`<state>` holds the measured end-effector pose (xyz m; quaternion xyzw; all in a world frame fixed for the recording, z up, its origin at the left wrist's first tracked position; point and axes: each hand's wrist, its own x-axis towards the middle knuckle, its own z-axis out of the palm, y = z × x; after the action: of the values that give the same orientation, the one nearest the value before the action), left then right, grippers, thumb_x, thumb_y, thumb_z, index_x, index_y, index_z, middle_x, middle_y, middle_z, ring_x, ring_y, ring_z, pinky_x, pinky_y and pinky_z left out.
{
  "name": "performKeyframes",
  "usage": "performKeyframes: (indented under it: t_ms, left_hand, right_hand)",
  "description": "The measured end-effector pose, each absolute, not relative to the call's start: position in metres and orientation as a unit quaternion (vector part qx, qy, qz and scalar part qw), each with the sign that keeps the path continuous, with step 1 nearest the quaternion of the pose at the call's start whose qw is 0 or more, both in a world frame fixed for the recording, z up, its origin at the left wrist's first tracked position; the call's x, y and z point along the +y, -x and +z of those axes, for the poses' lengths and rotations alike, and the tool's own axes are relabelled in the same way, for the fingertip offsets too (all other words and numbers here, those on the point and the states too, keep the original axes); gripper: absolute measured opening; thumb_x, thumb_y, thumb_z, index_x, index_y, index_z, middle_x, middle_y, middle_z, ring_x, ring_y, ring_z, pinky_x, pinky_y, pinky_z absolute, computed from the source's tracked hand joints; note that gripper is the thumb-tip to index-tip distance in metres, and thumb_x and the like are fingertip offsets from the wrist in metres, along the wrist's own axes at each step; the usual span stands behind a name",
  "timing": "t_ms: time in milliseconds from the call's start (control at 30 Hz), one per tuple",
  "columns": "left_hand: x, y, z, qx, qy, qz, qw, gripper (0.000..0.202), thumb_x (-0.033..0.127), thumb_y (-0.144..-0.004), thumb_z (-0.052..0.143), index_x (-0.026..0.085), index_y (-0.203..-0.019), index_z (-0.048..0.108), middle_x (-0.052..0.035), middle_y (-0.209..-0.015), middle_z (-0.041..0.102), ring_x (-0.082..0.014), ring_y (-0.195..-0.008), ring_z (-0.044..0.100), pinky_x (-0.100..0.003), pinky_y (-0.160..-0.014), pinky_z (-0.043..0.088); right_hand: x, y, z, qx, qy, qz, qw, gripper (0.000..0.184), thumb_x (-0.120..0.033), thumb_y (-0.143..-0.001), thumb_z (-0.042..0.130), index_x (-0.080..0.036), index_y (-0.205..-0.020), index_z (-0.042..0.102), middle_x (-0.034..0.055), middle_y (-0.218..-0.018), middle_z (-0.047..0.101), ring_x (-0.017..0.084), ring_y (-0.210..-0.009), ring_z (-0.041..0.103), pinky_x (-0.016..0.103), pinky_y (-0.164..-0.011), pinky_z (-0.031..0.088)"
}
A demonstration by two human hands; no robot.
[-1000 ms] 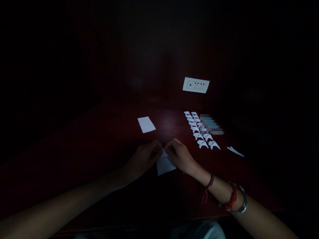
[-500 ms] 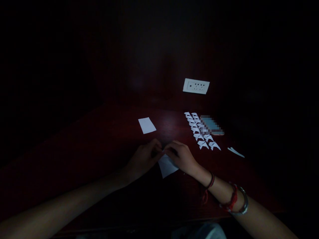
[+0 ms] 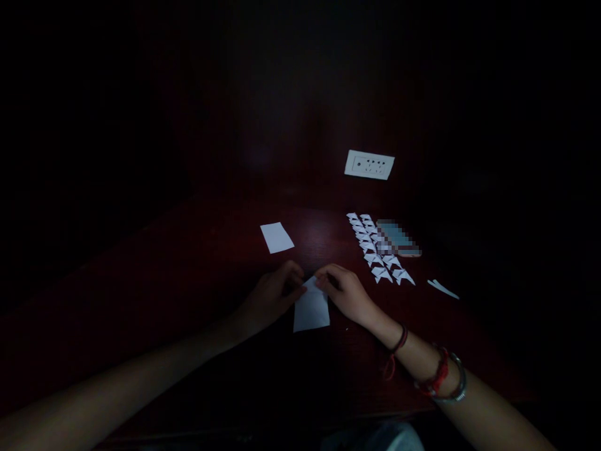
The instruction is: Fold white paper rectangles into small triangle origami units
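Between my hands is a white sheet of paper (image 3: 312,311), its near edge hanging toward me over the dark red table. My left hand (image 3: 277,289) pinches the upper left side of the sheet between thumb and fingers. On the upper right side, my right hand (image 3: 342,287) grips it with bent fingers. A faint line crosses the paper near its top. Farther off lies a second white sheet (image 3: 277,237), flat and apart from both hands.
Two rows of small folded paper pieces (image 3: 373,258) lie on the right, beside a blurred phone (image 3: 399,238). Thin white strips (image 3: 442,289) rest nearer the right side. A socket plate (image 3: 369,165) is on the back wall. The surroundings are very dark.
The paper in my hands has turned, and its near edge now sits farther left and more level. My right hand has shifted slightly right, uncovering more of the sheet.
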<state>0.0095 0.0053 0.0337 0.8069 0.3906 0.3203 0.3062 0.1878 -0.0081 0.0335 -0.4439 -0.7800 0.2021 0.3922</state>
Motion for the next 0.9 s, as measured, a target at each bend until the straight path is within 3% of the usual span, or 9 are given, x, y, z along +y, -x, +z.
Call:
performKeyframes:
  t_ms: [233, 400, 667, 900]
  left_hand:
    - [0.004, -0.008, 0.036, 0.364, -0.834, 0.304, 0.283, 0.008, 0.021, -0.080, 0.045, 0.019, -0.087, 0.048, 0.0017, -0.080, 0.056, -0.0114, -0.071, 0.054, -0.023, -0.061, 0.041]
    - [0.006, -0.011, 0.032, 0.346, -0.867, 0.289, 0.213, 0.008, 0.023, -0.080, 0.047, 0.018, -0.083, 0.051, 0.0012, -0.080, 0.051, -0.0127, -0.074, 0.049, -0.026, -0.066, 0.040]
    - [0.009, -0.010, 0.029, 0.345, -0.865, 0.344, 0.122, 0.009, 0.023, -0.078, 0.051, 0.017, -0.075, 0.057, -0.0035, -0.101, 0.039, -0.0187, -0.097, 0.041, -0.033, -0.082, 0.038]
    - [0.011, -0.012, 0.029, 0.340, -0.871, 0.328, 0.133, 0.010, 0.025, -0.078, 0.054, 0.019, -0.074, 0.060, -0.0025, -0.104, 0.038, -0.0185, -0.101, 0.040, -0.034, -0.085, 0.037]
  right_hand:
    - [-0.010, -0.191, 0.034, -0.798, 0.455, 0.171, 0.356, 0.008, -0.018, -0.076, 0.054, -0.017, -0.073, 0.061, -0.0004, -0.067, 0.058, 0.010, -0.064, 0.051, 0.021, -0.059, 0.038]
    - [-0.014, -0.187, 0.037, -0.804, 0.452, 0.142, 0.358, 0.013, -0.011, -0.075, 0.054, -0.018, -0.070, 0.064, 0.0007, -0.070, 0.063, 0.011, -0.066, 0.054, 0.022, -0.064, 0.039]
    - [-0.012, -0.186, 0.035, -0.810, 0.435, 0.152, 0.363, 0.017, -0.016, -0.077, 0.053, -0.020, -0.090, 0.063, 0.0012, -0.086, 0.065, 0.012, -0.077, 0.056, 0.023, -0.070, 0.040]
    - [-0.016, -0.181, 0.036, -0.813, 0.474, 0.065, 0.333, 0.012, -0.012, -0.077, 0.051, -0.019, -0.074, 0.060, 0.0002, -0.075, 0.062, 0.013, -0.073, 0.053, 0.026, -0.069, 0.034]
